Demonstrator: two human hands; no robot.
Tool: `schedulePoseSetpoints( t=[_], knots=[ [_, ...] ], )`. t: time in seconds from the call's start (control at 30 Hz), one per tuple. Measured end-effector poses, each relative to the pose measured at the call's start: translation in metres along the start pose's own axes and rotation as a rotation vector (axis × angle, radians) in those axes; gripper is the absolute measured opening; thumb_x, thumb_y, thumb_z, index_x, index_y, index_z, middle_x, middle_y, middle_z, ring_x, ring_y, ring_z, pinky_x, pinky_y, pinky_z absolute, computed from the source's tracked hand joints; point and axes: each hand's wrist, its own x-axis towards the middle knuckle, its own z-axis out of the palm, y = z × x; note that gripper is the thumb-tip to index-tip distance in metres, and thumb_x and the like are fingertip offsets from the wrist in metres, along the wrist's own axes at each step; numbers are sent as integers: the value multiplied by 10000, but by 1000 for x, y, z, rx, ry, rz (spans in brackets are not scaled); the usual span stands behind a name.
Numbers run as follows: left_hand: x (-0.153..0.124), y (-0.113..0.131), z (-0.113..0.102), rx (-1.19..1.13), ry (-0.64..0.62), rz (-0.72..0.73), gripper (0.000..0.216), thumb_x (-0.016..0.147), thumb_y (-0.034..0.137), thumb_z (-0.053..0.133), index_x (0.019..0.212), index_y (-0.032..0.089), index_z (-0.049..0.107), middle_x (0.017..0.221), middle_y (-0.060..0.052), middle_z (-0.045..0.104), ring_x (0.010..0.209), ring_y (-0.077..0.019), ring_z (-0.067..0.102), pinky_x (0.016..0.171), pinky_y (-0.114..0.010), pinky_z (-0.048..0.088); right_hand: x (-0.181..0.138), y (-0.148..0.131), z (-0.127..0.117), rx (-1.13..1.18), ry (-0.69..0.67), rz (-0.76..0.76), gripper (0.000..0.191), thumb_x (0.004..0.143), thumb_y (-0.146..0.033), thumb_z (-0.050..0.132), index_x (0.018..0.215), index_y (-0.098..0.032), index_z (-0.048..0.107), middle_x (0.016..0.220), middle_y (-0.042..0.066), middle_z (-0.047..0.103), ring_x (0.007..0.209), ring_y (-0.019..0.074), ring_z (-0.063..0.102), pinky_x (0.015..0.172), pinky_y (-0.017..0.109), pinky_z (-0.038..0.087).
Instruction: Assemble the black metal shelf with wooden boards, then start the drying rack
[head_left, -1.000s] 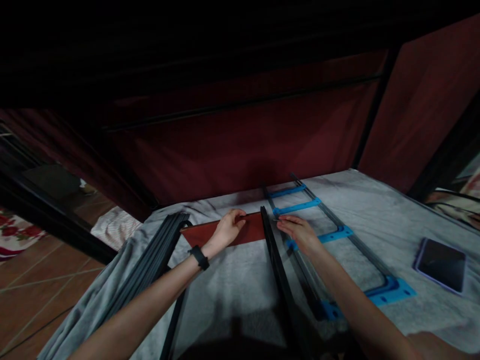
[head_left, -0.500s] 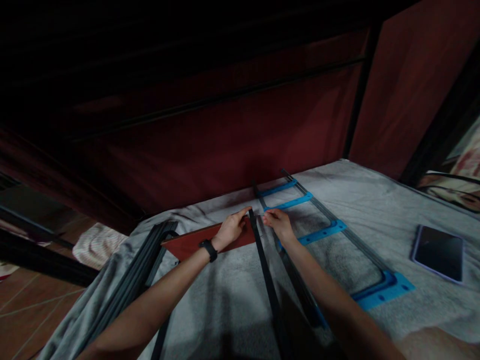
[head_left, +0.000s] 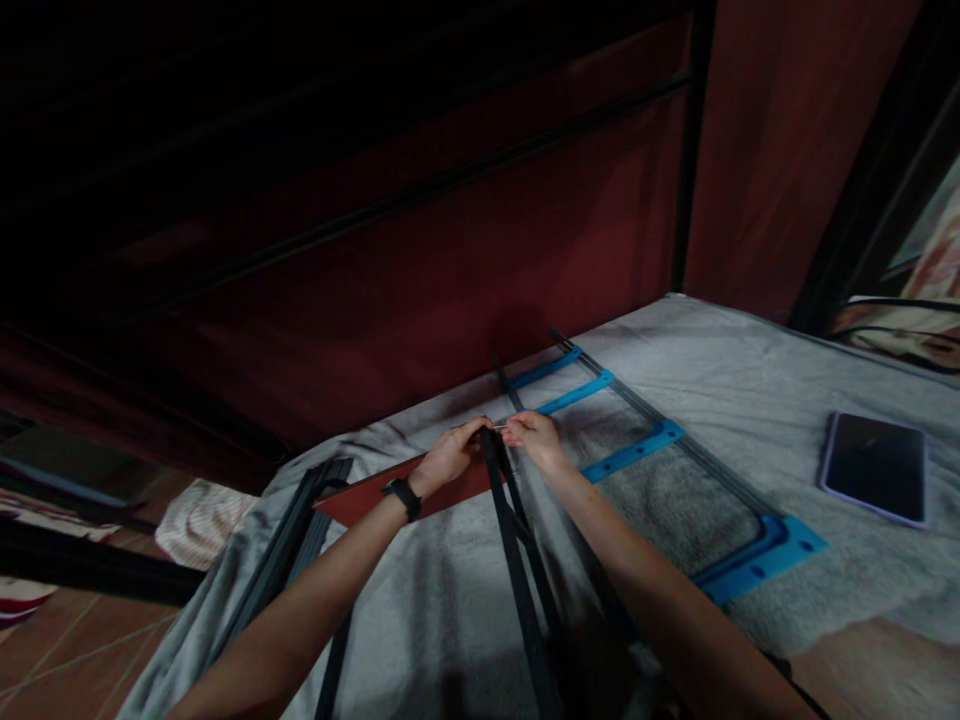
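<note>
Red flat board (head_left: 360, 497) pinched by left hand (head_left: 448, 458); right hand (head_left: 534, 438) pinches slim black rail (head_left: 510, 530).

Fingertips of left hand (head_left: 448, 458) and right hand (head_left: 534, 438) meet at the far end of the black bar (head_left: 517, 560). Something thin and silvery sits between them, too small to identify, and the grip is unclear. Left hand covers the right end of the red panel (head_left: 367, 495). Right forearm hides the near-left part of the blue-bracket frame (head_left: 634, 452). Bar and both forearms are cut off at the bottom edge. Everything above the red cloth wall (head_left: 450, 290) is lost in darkness.
</note>
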Motion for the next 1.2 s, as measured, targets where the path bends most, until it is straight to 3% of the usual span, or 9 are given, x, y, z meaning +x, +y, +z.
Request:
schedulePoseSetpoints(
  t=[0.1,0.27,0.67,0.77,0.87,0.97,1.1,1.2],
  knots=[
    [-2,-2,1,-6,1,14,376,829,86,552,1157,224,675,1020,-28,747,895,-182,691,851,-290,548,0,0,3,9,-21,10,201,800,-341,787,743,-211,646,637,-1,714,600,151,700,625,261,601],
    [-5,-7,3,2,34,1,462,849,88,549,1270,231,672,1208,-64,760,1082,-221,718,997,-364,548,-2,2,3,2,-42,18,234,796,-338,813,711,-213,634,606,-12,695,574,145,688,604,252,594],
    [-5,-5,1,18,38,-9,467,864,95,547,1296,219,671,1232,-76,768,1110,-226,726,1004,-366,553,-3,-4,-3,-63,-107,25,171,811,-267,789,723,-207,656,612,-3,705,584,147,699,615,253,603],
    [-5,-4,1,25,42,-25,480,858,93,553,1310,226,649,1185,-62,775,1060,-218,735,972,-351,555,-3,2,1,-106,-87,4,139,839,-277,744,747,-217,660,630,-16,703,614,151,710,645,254,600],
    [-6,-2,1,13,48,-67,485,862,108,565,1333,223,586,987,-26,773,891,-201,732,850,-324,559,-4,9,5,-220,-74,-90,103,877,-257,662,778,-229,674,683,-23,716,658,153,723,691,260,597],
    [-6,0,1,-7,90,-118,371,873,169,605,1235,222,547,834,14,719,762,-190,685,736,-301,522,-6,12,7,-339,-88,-177,96,883,-228,623,816,-239,690,737,-19,734,701,163,733,723,272,596],
    [-7,-1,1,-34,115,-114,105,887,230,617,973,220,557,835,4,685,764,-181,644,734,-299,495,-8,12,9,-341,-66,-172,98,886,-256,622,840,-244,708,744,-11,738,699,179,730,716,287,597],
    [-6,-3,0,-83,108,-123,83,876,252,636,890,212,565,787,16,643,734,-167,603,709,-284,481,-10,11,10,-316,-57,-165,111,886,-284,627,834,-240,714,746,-2,742,697,184,730,711,290,599]
  ],
)
